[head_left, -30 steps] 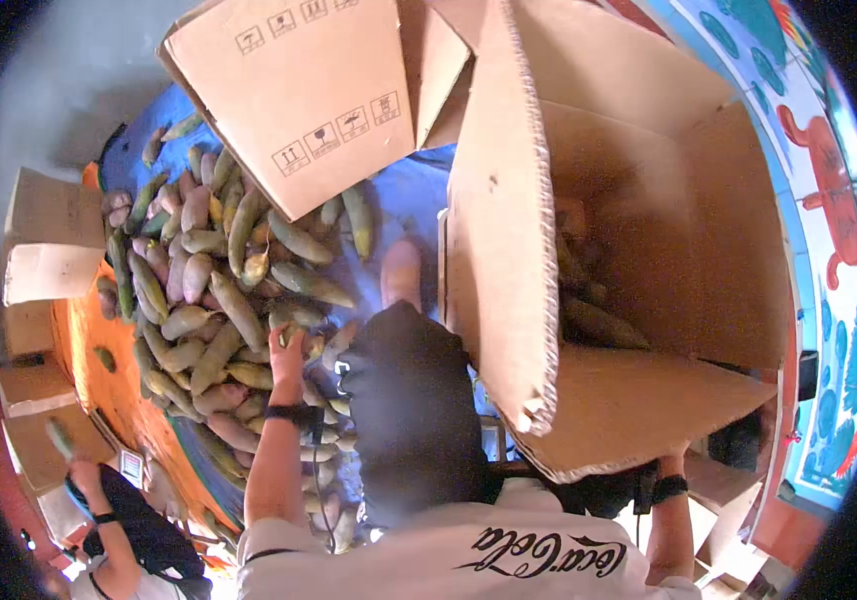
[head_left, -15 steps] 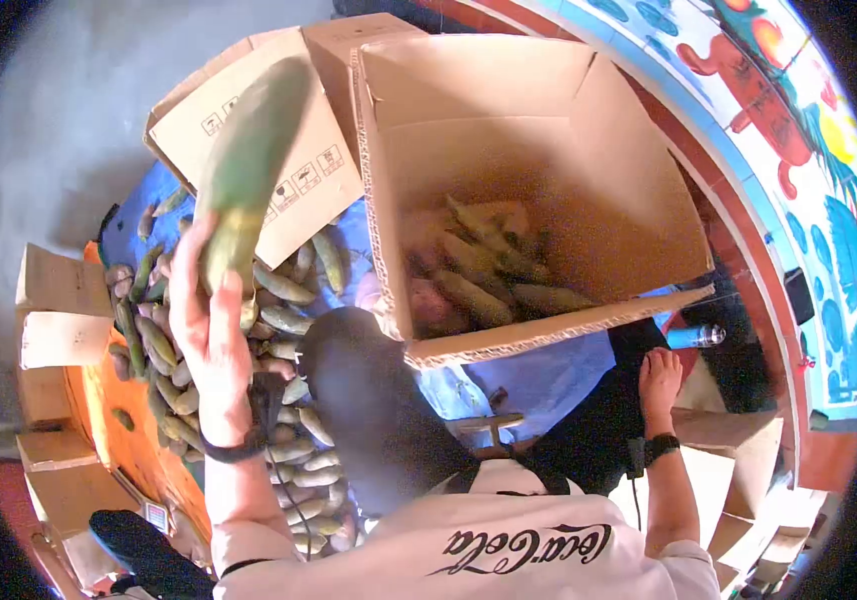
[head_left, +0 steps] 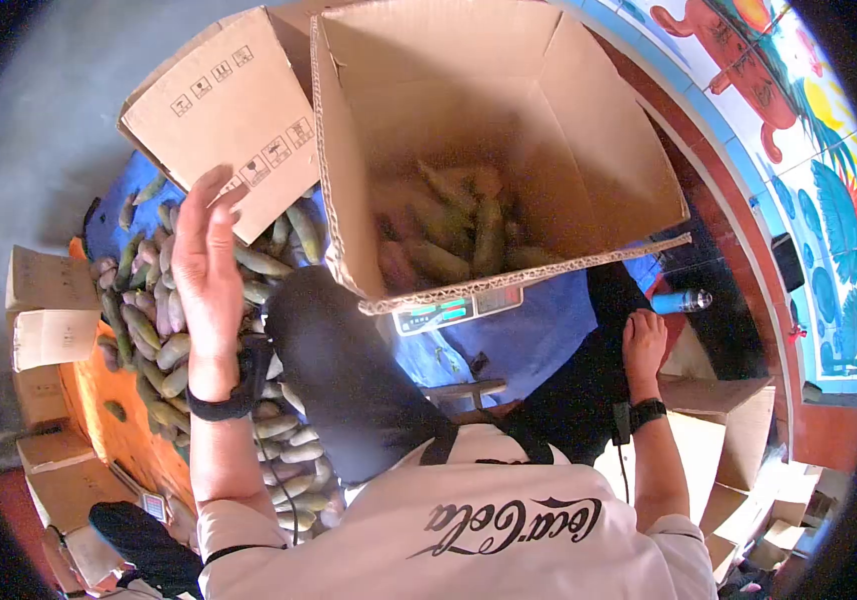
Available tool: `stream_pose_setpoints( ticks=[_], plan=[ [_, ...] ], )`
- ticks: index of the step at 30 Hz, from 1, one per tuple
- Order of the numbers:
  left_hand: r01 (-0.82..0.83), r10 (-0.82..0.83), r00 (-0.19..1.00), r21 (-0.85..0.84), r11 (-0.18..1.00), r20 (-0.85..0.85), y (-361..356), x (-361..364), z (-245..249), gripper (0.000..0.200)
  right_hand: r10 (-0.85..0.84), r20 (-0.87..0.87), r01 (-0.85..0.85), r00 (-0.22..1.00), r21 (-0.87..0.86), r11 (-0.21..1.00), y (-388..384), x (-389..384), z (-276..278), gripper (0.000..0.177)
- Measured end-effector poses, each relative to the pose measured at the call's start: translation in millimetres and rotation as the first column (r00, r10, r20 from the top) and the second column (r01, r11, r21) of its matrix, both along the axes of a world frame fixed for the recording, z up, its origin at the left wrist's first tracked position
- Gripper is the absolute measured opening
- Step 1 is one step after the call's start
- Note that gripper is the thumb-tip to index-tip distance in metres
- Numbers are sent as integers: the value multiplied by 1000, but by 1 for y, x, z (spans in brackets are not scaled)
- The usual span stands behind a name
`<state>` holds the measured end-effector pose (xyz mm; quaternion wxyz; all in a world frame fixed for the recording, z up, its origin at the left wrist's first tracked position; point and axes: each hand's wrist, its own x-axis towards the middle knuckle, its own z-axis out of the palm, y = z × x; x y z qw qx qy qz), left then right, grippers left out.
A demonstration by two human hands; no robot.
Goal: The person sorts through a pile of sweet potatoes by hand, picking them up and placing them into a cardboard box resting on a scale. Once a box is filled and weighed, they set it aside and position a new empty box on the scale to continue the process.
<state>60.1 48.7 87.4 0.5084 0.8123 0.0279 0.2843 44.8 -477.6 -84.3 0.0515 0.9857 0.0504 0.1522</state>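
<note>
My left hand (head_left: 207, 275) is raised over the pile at the left, its fingers extended and nothing in them. Beneath and around it lie many long, thick, cucumber-shaped vegetables (head_left: 141, 325), green to brownish pink. In front of me stands an open cardboard box (head_left: 599, 130) with several such vegetables on its shaded bottom; one green vegetable (head_left: 489, 235) points away from me. A scale (head_left: 459, 309) with lit displays shows under the box's near edge. My right hand (head_left: 644, 343) rests on my right leg, holding nothing, fingers stretched out.
Another cardboard box (head_left: 224, 110) with printed symbols stands left of the open one. More boxes (head_left: 54, 340) line the far left, and others (head_left: 739, 430) the right. A blue bottle or can (head_left: 682, 301) lies beyond my right hand. A painted wall (head_left: 809, 190) curves along the right.
My left hand has let go of the long green vegetable and opened, a little lower. One vegetable in the box now lies differently. My right hand stays on my leg; the whole view has shifted slightly.
</note>
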Motion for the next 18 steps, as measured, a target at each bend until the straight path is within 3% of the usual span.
stream_pose_setpoints(
  ticks=[1, 4, 6, 8, 11, 12, 13, 14, 15, 16, 17, 18],
  plan=[
    [-37, 35, 999, -69, 997, -29, 4, -5, -3, 33, 22, 33, -23, 999, 25, 999, -1, 0, 0, 7],
    [-19, 13, 995, -60, 998, -98, 40, -19, -40, 32, 6, -3, -6, 1000, 5, 1000, 0, 0, 1, 8],
    [-126, 126, 954, 18, 992, -272, 61, -31, -69, 29, -8, -39, 8, 999, 1, 1000, 3, 0, 5, 8],
    [-145, 149, 931, 37, 989, -334, 81, -43, -97, 29, -14, -73, 14, 997, 1, 1000, 6, 2, 7, 8],
    [-297, 315, 861, 109, 949, -398, 129, -73, -180, 29, 38, -13, -39, 999, -52, 998, 3, 1, 4, 10],
    [-298, 372, 807, 227, 927, -459, 126, -83, -179, 30, 95, 17, -94, 995, -37, 995, 3, 1, 5, 10],
    [-326, 379, 785, 193, 925, -490, 135, -95, -203, 27, 152, 46, -151, 987, -22, 988, 3, 2, 5, 11],
    [-310, 383, 749, 225, 924, -540, 149, -109, -232, 25, 113, 30, -112, 993, -32, 993, -2, 3, -1, 11],
    [-319, 416, 669, 268, 909, -616, 135, -116, -221, 24, 73, 14, -72, 997, -45, 996, -5, 3, -6, 11],
    [-303, 368, 751, 208, 930, -549, 173, -143, -299, 23, 63, -12, -63, 998, -23, 998, -2, 3, -2, 13],
    [64, 470, 752, 761, 645, -462, 180, -160, -316, 25, 80, -15, -81, 997, -20, 997, 0, 3, -2, 13],
    [13, 420, 738, 633, 774, -528, 178, -174, -328, 27, 73, 3, -73, 997, -23, 997, 2, 3, -2, 11]
  ],
)
